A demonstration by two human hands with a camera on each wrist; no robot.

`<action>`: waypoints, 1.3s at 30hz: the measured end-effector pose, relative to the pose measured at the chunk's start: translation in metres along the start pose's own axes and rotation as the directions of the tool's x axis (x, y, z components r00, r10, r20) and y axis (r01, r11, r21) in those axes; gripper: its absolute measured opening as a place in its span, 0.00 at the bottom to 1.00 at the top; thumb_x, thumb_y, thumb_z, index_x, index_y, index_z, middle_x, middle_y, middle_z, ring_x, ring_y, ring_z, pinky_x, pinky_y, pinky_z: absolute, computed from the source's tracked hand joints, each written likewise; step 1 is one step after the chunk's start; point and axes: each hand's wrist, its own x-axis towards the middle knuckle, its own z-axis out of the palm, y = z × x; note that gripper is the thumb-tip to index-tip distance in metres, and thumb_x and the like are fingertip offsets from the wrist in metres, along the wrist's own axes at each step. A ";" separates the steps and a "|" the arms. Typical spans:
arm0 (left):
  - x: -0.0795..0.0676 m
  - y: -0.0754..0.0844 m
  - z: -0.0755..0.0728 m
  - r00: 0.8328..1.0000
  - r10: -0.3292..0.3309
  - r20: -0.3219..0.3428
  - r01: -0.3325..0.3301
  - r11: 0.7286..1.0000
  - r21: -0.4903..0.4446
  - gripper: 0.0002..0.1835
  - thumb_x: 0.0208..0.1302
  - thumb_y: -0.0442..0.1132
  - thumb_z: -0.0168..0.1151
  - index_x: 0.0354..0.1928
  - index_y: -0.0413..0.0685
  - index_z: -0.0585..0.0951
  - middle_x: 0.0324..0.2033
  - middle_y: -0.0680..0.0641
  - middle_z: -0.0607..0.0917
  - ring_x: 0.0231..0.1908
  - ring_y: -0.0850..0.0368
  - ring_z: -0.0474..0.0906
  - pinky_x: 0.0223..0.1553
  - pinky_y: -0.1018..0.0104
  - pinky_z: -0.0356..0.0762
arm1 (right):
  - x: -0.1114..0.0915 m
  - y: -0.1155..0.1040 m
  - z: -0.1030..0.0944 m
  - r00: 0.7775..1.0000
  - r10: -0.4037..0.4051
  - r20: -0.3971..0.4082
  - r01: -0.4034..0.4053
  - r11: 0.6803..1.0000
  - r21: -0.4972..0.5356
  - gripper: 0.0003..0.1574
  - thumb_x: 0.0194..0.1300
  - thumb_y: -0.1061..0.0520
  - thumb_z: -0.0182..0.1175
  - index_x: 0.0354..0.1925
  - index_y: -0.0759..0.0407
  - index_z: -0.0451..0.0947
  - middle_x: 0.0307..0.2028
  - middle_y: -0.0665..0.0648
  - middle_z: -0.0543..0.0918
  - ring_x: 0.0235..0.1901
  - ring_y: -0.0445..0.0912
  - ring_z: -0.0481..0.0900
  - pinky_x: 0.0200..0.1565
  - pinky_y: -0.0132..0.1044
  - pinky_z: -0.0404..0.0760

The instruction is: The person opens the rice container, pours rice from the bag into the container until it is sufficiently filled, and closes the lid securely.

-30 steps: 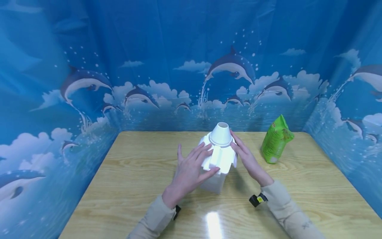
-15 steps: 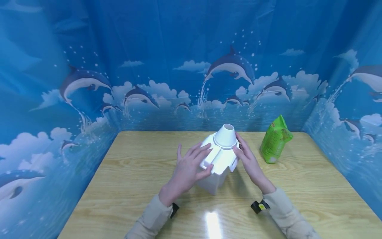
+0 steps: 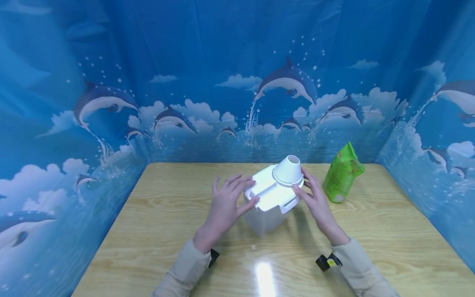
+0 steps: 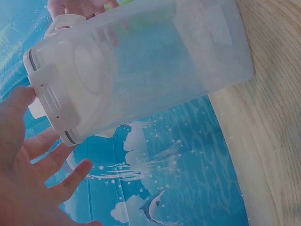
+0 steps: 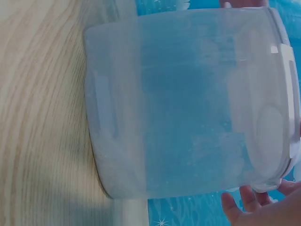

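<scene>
A translucent plastic storage container [image 3: 265, 222] with a white lid [image 3: 265, 202] stands on the wooden table. A hollow white cone-shaped cup [image 3: 288, 171] sits on the lid's far right part, its narrow end up. My left hand [image 3: 222, 206] spreads its fingers at the lid's left side, thumb and fingertips touching the edge. At the opposite side my right hand [image 3: 320, 208] holds the lid's edge beside the cone, thumb in front and fingers behind. Through the wall of the container [image 5: 188, 103] in the right wrist view, no contents show.
A green bag [image 3: 342, 173] stands upright at the back right of the wooden table [image 3: 156, 231]. Behind and at both sides hangs a blue curtain [image 3: 208, 62] with dolphins printed on it.
The container has turned clockwise as seen from above, its cone shifting right. My left hand has drawn slightly left, and my right hand has moved right with the lid's edge.
</scene>
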 end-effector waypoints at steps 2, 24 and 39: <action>0.000 -0.001 0.000 1.000 -0.003 -0.003 0.003 1.000 -0.003 0.26 0.64 0.56 0.68 0.60 0.54 0.82 0.62 0.50 0.82 0.67 0.48 0.72 0.70 0.25 0.45 | -0.001 0.000 -0.001 1.000 0.008 -0.007 -0.008 1.000 -0.004 0.44 0.76 0.53 0.56 0.80 0.59 0.48 0.75 0.67 0.54 0.71 0.62 0.58 0.68 0.57 0.65; 0.003 -0.005 0.000 0.987 -0.148 -0.058 0.143 0.986 -0.089 0.19 0.70 0.46 0.63 0.59 0.49 0.83 0.61 0.48 0.82 0.59 0.51 0.81 0.67 0.35 0.65 | -0.022 -0.005 -0.004 0.998 -0.005 -0.062 -0.001 0.995 -0.101 0.41 0.65 0.57 0.70 0.65 0.67 0.56 0.70 0.62 0.64 0.64 0.55 0.69 0.63 0.48 0.74; 0.006 -0.017 0.000 0.992 -0.126 -0.015 0.119 0.963 -0.241 0.18 0.72 0.42 0.61 0.60 0.48 0.82 0.63 0.45 0.80 0.62 0.49 0.79 0.67 0.36 0.66 | -0.034 -0.014 -0.002 0.995 -0.070 -0.075 0.049 0.967 -0.252 0.43 0.60 0.55 0.74 0.60 0.68 0.59 0.66 0.65 0.70 0.62 0.59 0.73 0.58 0.49 0.78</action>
